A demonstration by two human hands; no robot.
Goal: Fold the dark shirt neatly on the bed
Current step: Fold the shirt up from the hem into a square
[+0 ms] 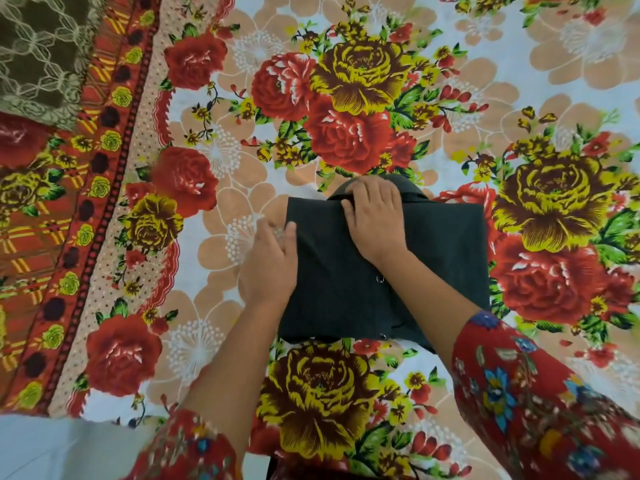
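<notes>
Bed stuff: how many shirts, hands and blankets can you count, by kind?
Dark shirt: 1
Hands: 2, left hand and right hand
Floral bedsheet: 1
Olive patterned blanket: 1
Total: 5

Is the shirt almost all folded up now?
Nearly. The shirt already lies as a compact rectangle on the bed, sides tucked in, buttons showing. Right now the left hand is at its left edge and the right hand presses near the collar. What looks left is a last smoothing, perhaps one more fold.
</notes>
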